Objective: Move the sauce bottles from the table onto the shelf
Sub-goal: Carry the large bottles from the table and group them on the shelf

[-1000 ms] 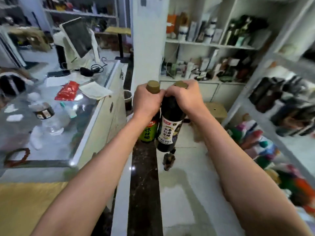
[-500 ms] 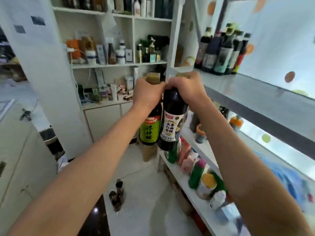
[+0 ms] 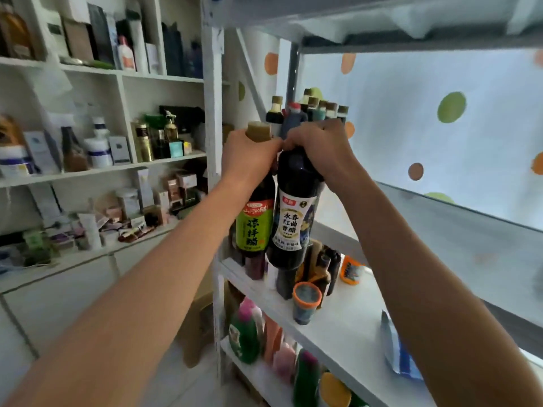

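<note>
White wall shelving (image 3: 123, 168) crowded with boxes, pale dotted backdrop (image 3: 426, 127), light tiled floor (image 3: 176, 377)

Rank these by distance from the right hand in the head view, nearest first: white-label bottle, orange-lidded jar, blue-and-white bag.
1. White-label bottle: held by its neck in the right hand, touching it.
2. Orange-lidded jar: on the middle shelf, below the held bottle.
3. Blue-and-white bag: same shelf, farther right and lower in the frame.
</note>
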